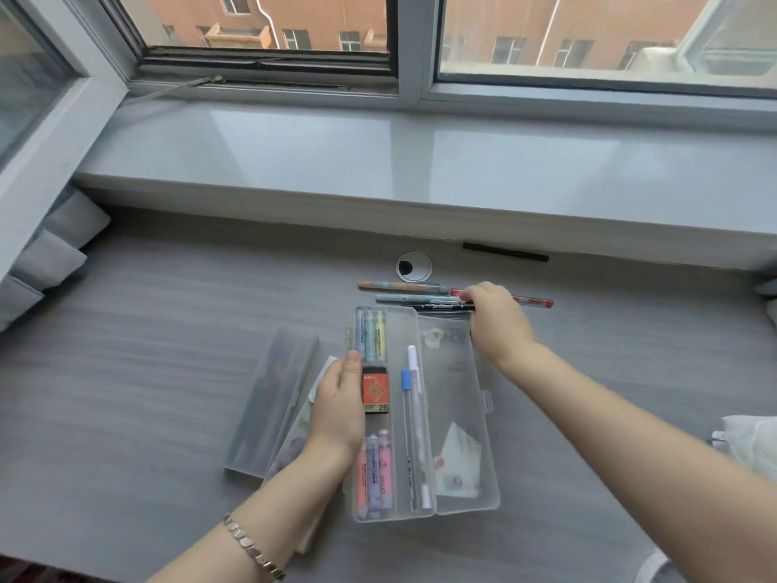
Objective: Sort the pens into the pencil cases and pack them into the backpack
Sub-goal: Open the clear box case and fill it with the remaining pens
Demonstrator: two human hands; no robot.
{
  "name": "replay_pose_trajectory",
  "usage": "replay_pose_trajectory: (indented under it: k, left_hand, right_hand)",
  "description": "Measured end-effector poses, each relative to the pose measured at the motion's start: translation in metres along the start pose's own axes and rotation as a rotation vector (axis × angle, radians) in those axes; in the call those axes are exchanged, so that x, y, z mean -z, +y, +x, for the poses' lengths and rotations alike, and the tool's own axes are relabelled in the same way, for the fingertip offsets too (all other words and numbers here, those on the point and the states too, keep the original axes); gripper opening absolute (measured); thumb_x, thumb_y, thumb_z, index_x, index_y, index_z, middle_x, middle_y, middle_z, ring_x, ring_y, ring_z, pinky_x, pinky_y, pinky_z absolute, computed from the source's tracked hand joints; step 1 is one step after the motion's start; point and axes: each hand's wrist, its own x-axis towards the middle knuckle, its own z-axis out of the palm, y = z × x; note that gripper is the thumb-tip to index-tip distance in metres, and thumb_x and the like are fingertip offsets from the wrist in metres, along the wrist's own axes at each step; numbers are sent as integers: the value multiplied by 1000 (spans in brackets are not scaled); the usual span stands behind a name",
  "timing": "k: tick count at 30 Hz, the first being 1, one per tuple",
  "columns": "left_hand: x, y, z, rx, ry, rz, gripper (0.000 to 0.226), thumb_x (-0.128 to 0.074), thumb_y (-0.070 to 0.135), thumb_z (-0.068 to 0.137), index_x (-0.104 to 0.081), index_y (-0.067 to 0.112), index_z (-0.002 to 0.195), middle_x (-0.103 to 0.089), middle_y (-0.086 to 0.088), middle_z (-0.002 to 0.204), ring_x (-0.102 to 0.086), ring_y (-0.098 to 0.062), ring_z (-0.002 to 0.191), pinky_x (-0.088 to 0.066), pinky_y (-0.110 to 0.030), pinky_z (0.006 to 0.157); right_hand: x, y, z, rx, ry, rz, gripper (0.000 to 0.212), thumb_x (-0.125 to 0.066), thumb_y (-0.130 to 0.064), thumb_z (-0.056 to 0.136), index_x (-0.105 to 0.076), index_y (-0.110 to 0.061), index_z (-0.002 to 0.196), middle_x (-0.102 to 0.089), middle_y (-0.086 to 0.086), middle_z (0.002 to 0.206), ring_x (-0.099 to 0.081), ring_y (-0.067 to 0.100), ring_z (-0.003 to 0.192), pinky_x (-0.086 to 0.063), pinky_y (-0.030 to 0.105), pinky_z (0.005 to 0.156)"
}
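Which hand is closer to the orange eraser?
Left. The left hand grips the case edge right beside the eraser; the right hand is farther, curled on loose pens beyond the case.

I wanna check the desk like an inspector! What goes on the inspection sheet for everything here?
Surface: grey wood-grain desk.
Job's things: open pencil case holds highlighters, an eraser and a white pen; frosted case lies to its left; four loose pens lie beyond it; no backpack seen.
Clutter: white bag at the right edge; papers under the open case.
Grippers: left hand holds the open case's left wall; right hand rests over the loose pens, grip unclear.
Cables: nothing seen; only a cable hole in the desk.
Surroundings: windowsill, window, brick building outside.
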Motion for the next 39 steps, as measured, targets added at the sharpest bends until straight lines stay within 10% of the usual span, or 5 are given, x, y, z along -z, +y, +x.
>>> replay_pose_trajectory:
  k: [10,18,24,33,39]
  left_hand:
    - [10,-9,-3,0,3,-45,38,-30,33,99,-61,13,96,-66,-1,86,-61,-9,79,-47,-7,55]
    - [5,-7,-20,-21,-36,-68,32,-28,29,100,-51,33,78,-56,15,78,-57,14,62,-37,3,47]
    - [-6,-13,-26,-9,-101,41,39,-26,36,100,-60,17,95,-62,6,88,-55,-2,82,-40,-12,65]
    - [-18,1,-54,0,-207,-28,34,-29,28,100,-45,33,71,-48,22,67,-46,25,42,-32,5,44]
    - [-15,-4,-55,94,-208,-32,35,-27,36,100,-55,29,80,-59,14,71,-58,9,60,-42,-11,56]
  right_hand:
    - [-3,21,-6,151,-255,-527,32,-37,-5,91,-39,-5,123,-49,15,123,-44,31,116,-38,37,88]
    - [41,24,-69,-26,-96,192,18,-39,-20,97,-53,-9,100,-45,9,91,-49,31,85,-34,33,71]
    - [116,-8,-107,210,-557,99,37,-60,-40,85,-45,-28,53,-46,-2,65,-43,12,62,-36,30,63]
    - [113,-36,-102,339,-602,2,20,-75,-34,72,-72,-22,88,-68,0,88,-62,15,80,-50,33,73]
    - [97,-26,-106,262,-635,438,23,-81,-14,67,-71,-33,75,-69,-11,98,-65,2,93,-52,20,85]
